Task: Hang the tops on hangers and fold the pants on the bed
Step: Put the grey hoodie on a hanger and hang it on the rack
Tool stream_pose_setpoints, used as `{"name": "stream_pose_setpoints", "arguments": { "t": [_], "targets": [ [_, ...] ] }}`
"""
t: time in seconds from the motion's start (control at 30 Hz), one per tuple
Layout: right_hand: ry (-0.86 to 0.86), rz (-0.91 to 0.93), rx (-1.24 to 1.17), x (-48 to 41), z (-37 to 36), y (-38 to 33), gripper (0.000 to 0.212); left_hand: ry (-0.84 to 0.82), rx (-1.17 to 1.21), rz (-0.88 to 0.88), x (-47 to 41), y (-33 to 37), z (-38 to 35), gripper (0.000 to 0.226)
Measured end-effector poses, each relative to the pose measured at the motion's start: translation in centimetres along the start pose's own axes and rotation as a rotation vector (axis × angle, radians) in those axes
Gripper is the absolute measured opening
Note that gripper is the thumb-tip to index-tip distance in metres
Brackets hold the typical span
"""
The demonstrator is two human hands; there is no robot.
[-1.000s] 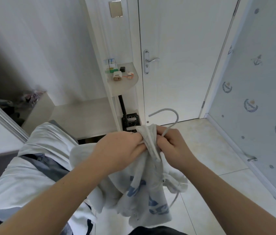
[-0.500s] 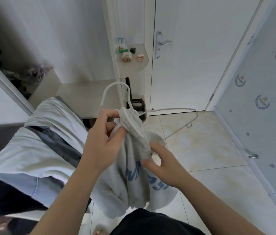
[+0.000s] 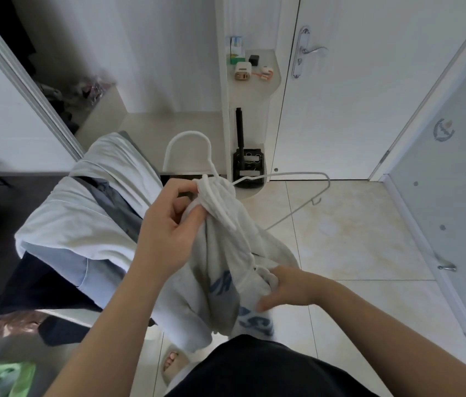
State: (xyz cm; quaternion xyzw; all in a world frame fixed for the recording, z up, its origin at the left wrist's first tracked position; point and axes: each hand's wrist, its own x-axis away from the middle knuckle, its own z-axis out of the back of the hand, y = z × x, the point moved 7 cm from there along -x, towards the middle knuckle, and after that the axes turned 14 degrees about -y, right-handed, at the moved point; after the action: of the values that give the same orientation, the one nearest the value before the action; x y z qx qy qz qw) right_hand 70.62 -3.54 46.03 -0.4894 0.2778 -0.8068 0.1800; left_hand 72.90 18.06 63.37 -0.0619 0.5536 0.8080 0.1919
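- The left grip [image 3: 168,233] pinches the bunched neck of the top [image 3: 226,262] between thumb and fingers, just under the hook of the hanger [image 3: 187,134].
- One shoulder of the hanger sticks out bare to the right of the neck.
- The right grip [image 3: 286,287] is lower, its fingers curled round a fold of the top near the blue print.
- The top hangs between both grips, above the floor [image 3: 354,224], beside the bed [image 3: 62,224].
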Motion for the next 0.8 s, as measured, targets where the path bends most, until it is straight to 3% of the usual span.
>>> {"name": "stream_pose_setpoints", "arguments": {
  "t": [0.1,0.2,0.33,0.47,0.6,0.73,0.8],
  "targets": [
    [0.039,-0.163,0.281,-0.6,0.7,3.3,0.051,-0.022,-0.050,0.023,0.7,-0.4,1.5,0.008],
    [0.206,-0.225,0.463,0.7,4.1,4.8,0.035,-0.091,-0.116,0.088,1.6,-1.0,3.1,0.009],
    [0.446,-0.061,0.276,5.4,8.7,3.3,0.023,-0.217,-0.209,0.172,2.5,-1.6,4.3,0.023],
    [0.581,0.091,0.208,9.1,11.0,-1.3,0.031,-0.331,-0.240,0.234,2.3,-1.8,3.4,0.028],
    [0.579,0.273,0.192,10.5,10.5,-8.4,0.036,-0.381,-0.269,0.181,1.1,-0.7,0.0,0.007],
    [0.522,0.401,0.219,10.0,8.6,-13.2,0.028,-0.386,-0.296,0.149,-0.2,-0.1,-2.1,0.019],
    [0.443,0.345,0.226,9.8,8.2,-13.6,0.039,-0.358,-0.288,0.169,-0.4,-0.5,-2.4,0.027]
  ]
}}
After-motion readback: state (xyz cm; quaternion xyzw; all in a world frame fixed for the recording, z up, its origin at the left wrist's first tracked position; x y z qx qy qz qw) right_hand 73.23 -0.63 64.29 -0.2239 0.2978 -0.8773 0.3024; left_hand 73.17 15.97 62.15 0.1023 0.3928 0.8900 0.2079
